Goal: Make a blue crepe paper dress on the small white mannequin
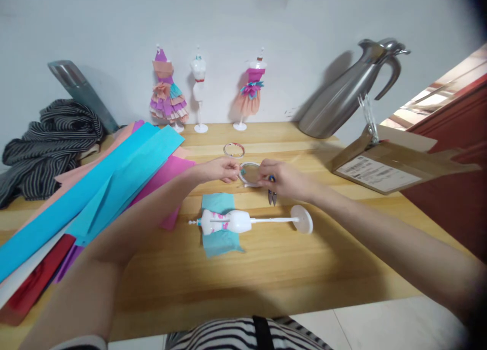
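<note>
A roll of tape lies between my two hands. My left hand is closed in a pinch at the roll's left edge; what its fingertips hold is too small to make out. At the roll's right side, my right hand is closed around small scissors, their two dark blades pointing down toward me. Its fingertips touch the roll. Nearer to me, a white mini dress form with pink marks lies on its side, its stand to the right. Beneath its torso is a piece of light blue crepe paper.
A second tape roll lies farther back. Sheets of coloured paper and a striped cloth cover the left. Three small dress forms stand by the wall, two dressed. A metal jug and a cardboard box are at right.
</note>
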A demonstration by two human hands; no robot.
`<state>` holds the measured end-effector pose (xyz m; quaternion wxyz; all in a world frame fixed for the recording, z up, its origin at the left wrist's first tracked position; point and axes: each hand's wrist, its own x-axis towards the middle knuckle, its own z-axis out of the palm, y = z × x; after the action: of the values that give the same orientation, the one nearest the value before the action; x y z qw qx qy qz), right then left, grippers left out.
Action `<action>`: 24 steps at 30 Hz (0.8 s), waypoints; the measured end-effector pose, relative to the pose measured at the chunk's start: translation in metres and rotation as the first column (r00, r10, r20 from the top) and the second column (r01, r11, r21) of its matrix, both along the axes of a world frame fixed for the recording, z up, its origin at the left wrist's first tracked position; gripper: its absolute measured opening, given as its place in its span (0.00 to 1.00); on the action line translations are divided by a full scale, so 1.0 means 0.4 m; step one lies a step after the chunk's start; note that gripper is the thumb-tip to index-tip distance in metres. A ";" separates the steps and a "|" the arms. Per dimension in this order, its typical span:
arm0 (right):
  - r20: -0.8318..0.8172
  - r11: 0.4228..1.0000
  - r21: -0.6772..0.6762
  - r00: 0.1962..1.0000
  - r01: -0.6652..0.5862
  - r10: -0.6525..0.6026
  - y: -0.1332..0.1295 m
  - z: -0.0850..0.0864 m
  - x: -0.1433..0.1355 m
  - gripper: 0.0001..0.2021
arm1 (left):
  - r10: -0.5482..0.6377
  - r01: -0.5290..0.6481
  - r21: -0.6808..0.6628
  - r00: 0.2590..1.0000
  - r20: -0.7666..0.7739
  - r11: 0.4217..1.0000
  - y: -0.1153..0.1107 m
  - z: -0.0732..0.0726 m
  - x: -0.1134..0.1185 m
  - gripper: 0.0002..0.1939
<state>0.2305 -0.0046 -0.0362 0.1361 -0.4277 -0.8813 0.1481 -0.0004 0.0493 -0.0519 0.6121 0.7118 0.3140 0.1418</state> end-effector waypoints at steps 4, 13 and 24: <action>-0.226 0.961 -0.189 0.944 0.200 -0.241 0.006 -0.010 -0.069 0.06 | 0.014 -0.014 -0.013 1.000 -0.009 1.000 -0.009 0.024 -0.017 0.17; -0.494 0.850 -0.512 0.769 0.120 -0.406 -0.017 -0.018 -0.115 0.16 | 0.090 -0.081 -0.057 0.980 0.175 0.995 -0.059 0.044 -0.038 0.21; -0.201 0.987 0.115 0.971 -0.110 0.132 -0.185 0.061 -0.149 0.13 | 0.281 -0.278 -0.064 0.959 0.033 0.958 -0.179 0.047 -0.101 0.11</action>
<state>0.1709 -0.0785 -0.0116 0.2400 -0.3477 -0.8931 0.1541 -0.0409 -0.0221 -0.0329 0.6129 0.6390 0.4026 0.2323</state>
